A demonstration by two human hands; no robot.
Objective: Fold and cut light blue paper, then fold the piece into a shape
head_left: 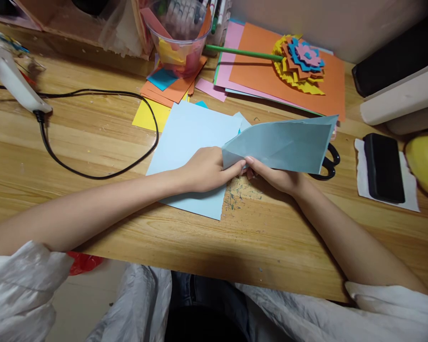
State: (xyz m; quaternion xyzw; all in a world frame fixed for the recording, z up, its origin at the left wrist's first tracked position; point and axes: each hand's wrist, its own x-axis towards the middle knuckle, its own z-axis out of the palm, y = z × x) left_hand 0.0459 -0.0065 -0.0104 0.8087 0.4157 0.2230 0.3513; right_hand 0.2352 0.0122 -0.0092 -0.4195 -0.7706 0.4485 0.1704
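Note:
A folded sheet of light blue paper point(285, 145) is held up over the table, its wide end out to the right. My left hand point(214, 168) is closed on its left end, thumb pointing right. My right hand point(271, 175) pinches its lower edge, and the two thumbs nearly meet. Beneath my left hand lies another light blue sheet point(196, 128) with a torn-looking right edge. Black scissor handles point(330, 164) stick out from behind the paper at the right; the blades are hidden.
A paper flower point(303, 59) on a green stem lies on stacked coloured sheets point(249, 71). A clear plastic cup point(178, 42) stands among paper scraps. At left is a glue gun point(17, 76) with a looping black cord point(103, 178). A black phone point(383, 166) lies at right.

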